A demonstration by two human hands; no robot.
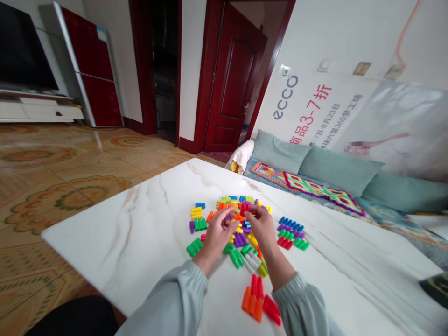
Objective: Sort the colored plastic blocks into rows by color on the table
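A pile of colourful plastic building blocks (240, 240), shaped like joined tubes, lies on the white marble-patterned table. Above the pile's left side is my left hand (219, 232), its thumb and fingers curved and apart, with nothing visible between them. My right hand (262, 226) is over the right side, fingertips pinched at a red block (245, 208). Beneath and between the hands lie purple, yellow, orange and blue pieces, partly hidden by the fingers. Green blocks (236, 257) and a white block (252, 262) rest close to my wrists.
Joined rows of blue, purple, green and red blocks (291, 232) lie to the right. Orange and red blocks (252, 298) sit near my right forearm. Beyond the white table (140, 238) stands a sofa with grey-green cushions (341, 169); a red door (234, 74) is behind.
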